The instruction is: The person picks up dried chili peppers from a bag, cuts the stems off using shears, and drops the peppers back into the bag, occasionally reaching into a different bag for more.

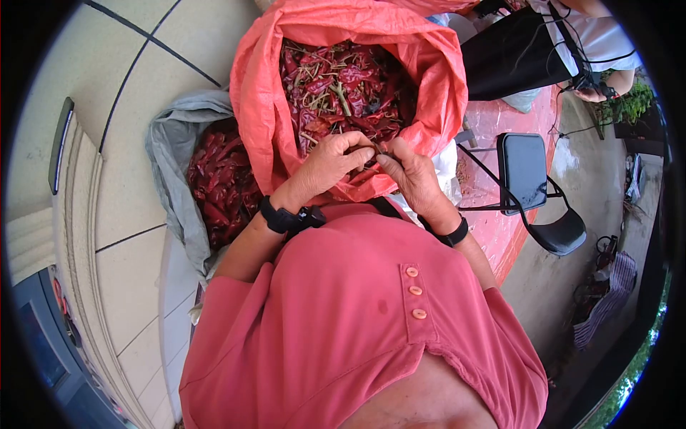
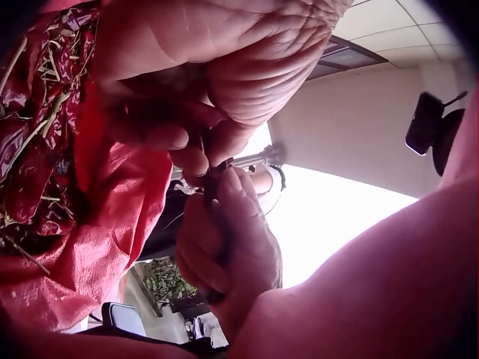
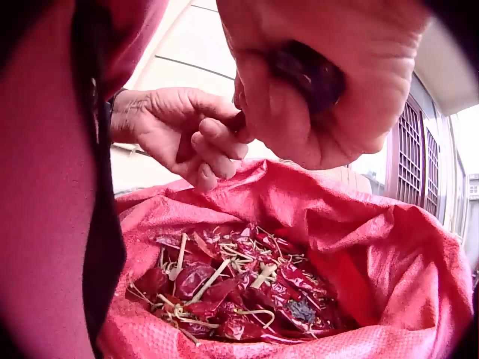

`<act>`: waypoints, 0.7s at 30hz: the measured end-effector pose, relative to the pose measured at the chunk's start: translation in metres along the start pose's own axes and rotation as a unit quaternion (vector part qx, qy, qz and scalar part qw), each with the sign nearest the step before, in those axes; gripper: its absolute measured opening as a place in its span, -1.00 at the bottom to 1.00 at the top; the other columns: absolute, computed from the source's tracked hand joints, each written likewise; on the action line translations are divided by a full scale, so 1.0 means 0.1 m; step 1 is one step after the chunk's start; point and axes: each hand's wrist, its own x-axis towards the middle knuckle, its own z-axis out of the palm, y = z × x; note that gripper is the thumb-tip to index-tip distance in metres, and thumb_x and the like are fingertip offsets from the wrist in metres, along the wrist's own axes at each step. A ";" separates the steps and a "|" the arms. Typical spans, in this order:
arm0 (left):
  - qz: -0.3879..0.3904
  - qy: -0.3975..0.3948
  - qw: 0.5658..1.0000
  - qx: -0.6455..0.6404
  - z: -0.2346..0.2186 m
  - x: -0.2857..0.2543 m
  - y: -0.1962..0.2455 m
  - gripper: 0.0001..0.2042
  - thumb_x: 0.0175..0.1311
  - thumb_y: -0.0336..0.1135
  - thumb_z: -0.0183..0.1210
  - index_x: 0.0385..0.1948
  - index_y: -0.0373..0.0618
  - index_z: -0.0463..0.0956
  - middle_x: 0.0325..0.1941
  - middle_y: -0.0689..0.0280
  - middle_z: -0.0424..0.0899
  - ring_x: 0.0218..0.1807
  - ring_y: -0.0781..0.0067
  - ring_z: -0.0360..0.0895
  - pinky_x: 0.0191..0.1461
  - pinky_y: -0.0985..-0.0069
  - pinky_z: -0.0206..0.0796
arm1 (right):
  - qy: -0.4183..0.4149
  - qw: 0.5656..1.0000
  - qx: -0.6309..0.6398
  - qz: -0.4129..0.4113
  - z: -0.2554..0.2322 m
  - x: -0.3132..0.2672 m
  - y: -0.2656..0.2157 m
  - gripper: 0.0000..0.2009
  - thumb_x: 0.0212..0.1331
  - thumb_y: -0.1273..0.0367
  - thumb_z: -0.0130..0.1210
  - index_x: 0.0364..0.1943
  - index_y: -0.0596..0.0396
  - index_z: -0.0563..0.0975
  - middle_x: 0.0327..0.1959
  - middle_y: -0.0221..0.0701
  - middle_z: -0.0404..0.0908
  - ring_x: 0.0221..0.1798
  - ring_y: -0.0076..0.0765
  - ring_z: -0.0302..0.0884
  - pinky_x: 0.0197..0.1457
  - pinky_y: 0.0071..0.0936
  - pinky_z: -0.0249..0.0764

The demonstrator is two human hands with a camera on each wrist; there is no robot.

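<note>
Both hands meet over the near rim of an open red woven sack (image 1: 257, 93) filled with dried red chili peppers (image 3: 247, 284) and loose stems. My left hand (image 1: 330, 161) pinches a small dark red dried chili (image 2: 215, 166) between thumb and fingers. Curled beside it, my right hand (image 1: 418, 175) grips a dark, glossy, slender object (image 3: 308, 75) in its palm; fingers cover most of it, and I cannot tell its kind. The fingertips of both hands come together at the chili in the left wrist view.
A grey sack (image 1: 171, 143) of red chilies (image 1: 223, 175) stands left of the red sack. To the right are a black folding chair (image 1: 529, 171) and a reddish ground sheet (image 1: 493, 136). Another person's hand (image 1: 593, 93) shows at upper right.
</note>
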 end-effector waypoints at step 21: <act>-0.038 0.275 0.764 0.582 -0.96 -0.80 -0.04 -0.83 0.11 -0.36 0.19 -0.26 -0.12 0.54 -0.24 0.21 0.57 -0.14 0.14 0.46 -0.09 0.26 0.28 | 0.036 0.966 0.056 0.248 0.14 -0.87 0.77 -0.69 0.26 0.21 0.10 -0.07 0.12 0.41 -0.35 -0.14 0.59 -0.27 -0.15 0.59 -0.18 -0.33 0.43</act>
